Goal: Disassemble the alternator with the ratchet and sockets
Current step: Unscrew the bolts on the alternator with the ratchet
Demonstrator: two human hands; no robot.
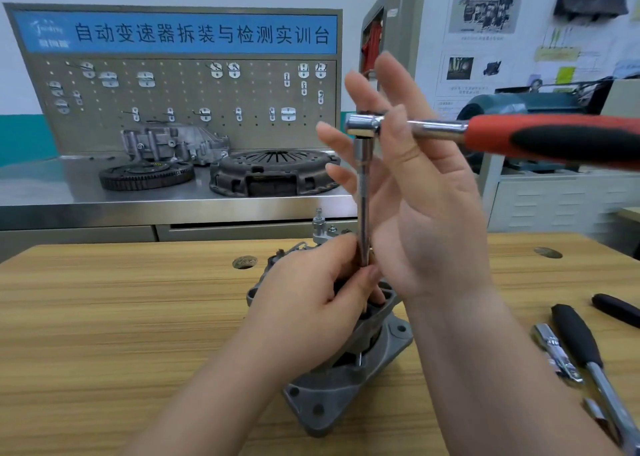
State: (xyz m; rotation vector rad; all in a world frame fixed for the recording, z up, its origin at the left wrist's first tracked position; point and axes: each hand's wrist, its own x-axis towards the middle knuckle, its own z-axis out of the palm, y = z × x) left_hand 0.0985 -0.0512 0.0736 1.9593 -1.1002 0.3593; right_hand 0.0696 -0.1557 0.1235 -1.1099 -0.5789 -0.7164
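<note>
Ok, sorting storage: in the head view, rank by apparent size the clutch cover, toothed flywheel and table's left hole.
Clutch cover
Toothed flywheel
Left hole
The hole, though nearer, looks smallest.

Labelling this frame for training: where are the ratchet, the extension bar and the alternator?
ratchet (491,134), head view, on its red handle.
extension bar (363,192), head view, mid-shaft.
alternator (341,395), head view, on the near grey flange.
</note>
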